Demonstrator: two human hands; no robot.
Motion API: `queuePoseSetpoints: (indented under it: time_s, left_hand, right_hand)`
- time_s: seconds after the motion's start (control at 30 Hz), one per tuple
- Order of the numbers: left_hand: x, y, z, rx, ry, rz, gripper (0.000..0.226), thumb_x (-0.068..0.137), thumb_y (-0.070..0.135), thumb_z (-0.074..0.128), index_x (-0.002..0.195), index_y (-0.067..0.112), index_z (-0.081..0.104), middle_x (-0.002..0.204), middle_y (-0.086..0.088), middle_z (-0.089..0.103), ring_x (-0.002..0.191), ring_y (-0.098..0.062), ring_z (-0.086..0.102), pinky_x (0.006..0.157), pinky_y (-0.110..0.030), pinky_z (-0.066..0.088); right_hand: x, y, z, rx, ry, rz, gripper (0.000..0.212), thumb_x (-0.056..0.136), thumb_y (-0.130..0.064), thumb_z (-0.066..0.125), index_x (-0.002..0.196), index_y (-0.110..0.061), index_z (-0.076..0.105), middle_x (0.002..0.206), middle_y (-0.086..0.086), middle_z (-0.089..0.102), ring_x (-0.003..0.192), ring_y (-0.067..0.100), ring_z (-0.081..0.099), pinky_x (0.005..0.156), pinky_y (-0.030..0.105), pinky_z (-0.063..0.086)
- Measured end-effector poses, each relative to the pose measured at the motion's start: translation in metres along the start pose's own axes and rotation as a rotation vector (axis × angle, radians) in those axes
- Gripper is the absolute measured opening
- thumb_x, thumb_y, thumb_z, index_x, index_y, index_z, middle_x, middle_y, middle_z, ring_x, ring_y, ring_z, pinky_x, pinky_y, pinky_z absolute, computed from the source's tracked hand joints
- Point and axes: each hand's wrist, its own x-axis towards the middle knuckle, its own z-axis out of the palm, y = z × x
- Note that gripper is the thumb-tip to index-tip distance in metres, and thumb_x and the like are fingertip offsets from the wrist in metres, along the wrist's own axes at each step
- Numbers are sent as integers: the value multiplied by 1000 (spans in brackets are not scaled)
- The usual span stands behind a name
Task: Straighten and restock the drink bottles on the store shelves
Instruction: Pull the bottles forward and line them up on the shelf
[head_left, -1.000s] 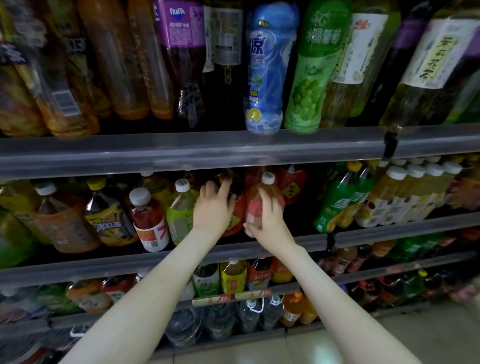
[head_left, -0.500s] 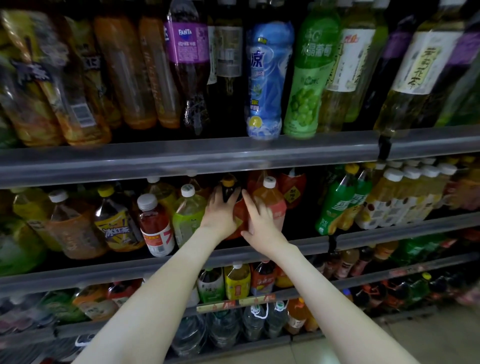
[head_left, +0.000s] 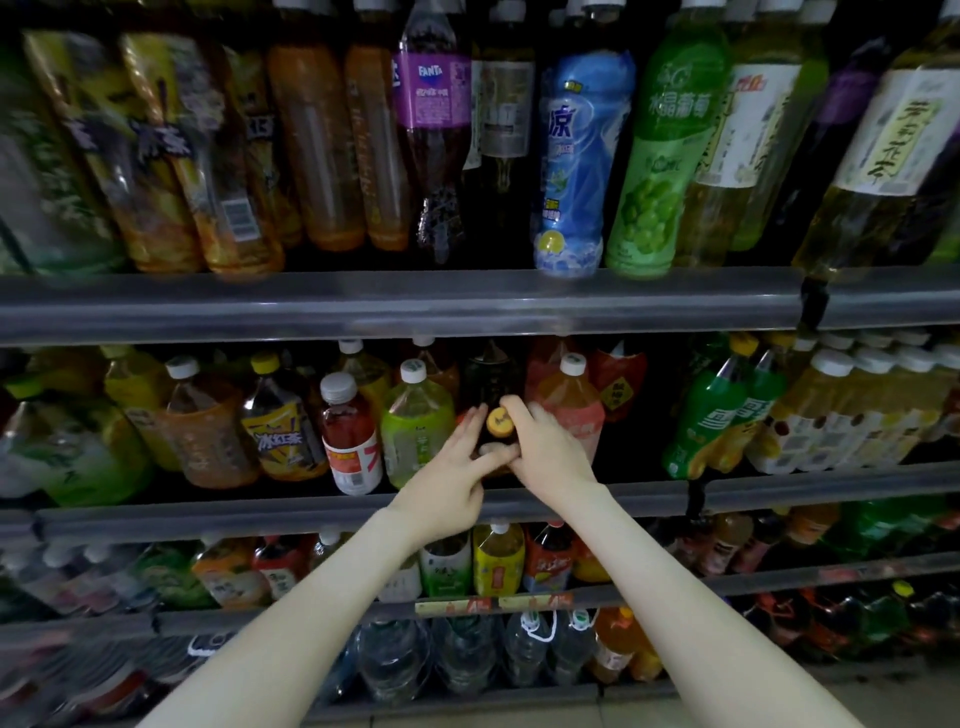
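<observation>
The left hand pinches a dark plastic bottle with a yellow cap between thumb and fingers; the right hand, blurred, seems curled round its neck.

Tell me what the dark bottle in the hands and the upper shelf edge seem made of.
Dark bottle: likely plastic; little shows beyond its orange cap, so glass is possible. Upper shelf edge: grey, glossy, with soft light streaks; plastic or coated metal.
</observation>
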Motion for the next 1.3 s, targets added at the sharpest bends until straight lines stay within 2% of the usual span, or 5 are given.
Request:
queuePoseSetpoints:
  time_s: [0.33, 0.6, 0.8, 1.0, 1.3]
  left_hand:
    - [-14, 19, -21, -139, 275, -274, 30, 92, 4, 47, 120, 14, 49, 115, 2, 57, 107, -12, 56, 87, -18, 44]
    - [29, 35, 4, -1, 65, -251, 53, 94, 4, 42, 143, 22, 35, 141, -4, 37, 112, -24, 50, 69, -26, 47]
    - [81, 54, 30, 298, -11, -212, 72, 94, 19, 48, 151, 34, 7, 158, -15, -3, 143, -34, 8, 113, -47, 28]
    - [105, 56, 54, 544, -140, -243, 93, 92, 26, 57, 150, 33, -15, 144, -9, -43, 145, -30, -18, 118, -52, 4]
    - [106, 58, 51, 419, -232, -275, 87, 94, 16, 50, 150, 32, -14, 153, -19, -28, 144, -32, -19, 120, -39, 3]
  right_hand:
    - [-21, -1, 0, 289, 319, -130, 29, 92, -40, 55, 102, -13, 53, 84, -4, 58, 72, 13, 58, 56, 28, 48]
    - [-42, 45, -57, 342, 542, 144, 16, 93, -34, 57, 96, -20, 51, 74, -17, 48, 58, -6, 44, 55, 10, 29]
    - [-44, 84, -71, 148, 633, 236, 26, 92, -31, 60, 106, -10, 56, 83, -8, 55, 70, 9, 52, 53, 14, 31]
    - [-27, 108, -61, 112, 526, 296, 39, 94, -37, 54, 119, -7, 54, 103, 5, 63, 94, 22, 62, 67, 34, 52]
    - [17, 148, -57, 125, 304, 386, 46, 97, -31, 50, 136, -6, 43, 128, 20, 47, 116, 35, 46, 92, 41, 42]
